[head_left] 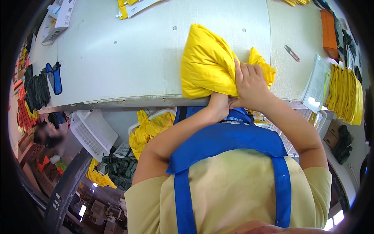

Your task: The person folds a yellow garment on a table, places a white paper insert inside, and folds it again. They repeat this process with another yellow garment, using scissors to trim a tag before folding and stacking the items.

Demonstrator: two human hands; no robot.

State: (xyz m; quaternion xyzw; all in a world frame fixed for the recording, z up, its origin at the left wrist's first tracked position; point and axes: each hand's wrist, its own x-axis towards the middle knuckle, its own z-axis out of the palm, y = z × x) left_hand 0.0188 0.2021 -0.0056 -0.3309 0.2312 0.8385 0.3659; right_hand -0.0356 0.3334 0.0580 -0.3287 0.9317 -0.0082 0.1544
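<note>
A shiny yellow fabric piece (204, 66), puffed and creased like a bag or a folded garment, lies at the near edge of the white table. My left hand (220, 104) reaches in under its near side; the fabric covers the fingers. Over the right part of the cloth, my right hand (251, 84) is closed on a fold, with one finger stretched along it. A crumpled end of the same yellow material sticks out beyond that hand.
Small thread snips (292, 53) lie to the right on the table (128, 66). Yellow strips (344, 93) and papers (316, 84) hang at the right edge, dark straps (36, 87) at the left. Below stand a white basket (93, 130) and yellow cloth (146, 132).
</note>
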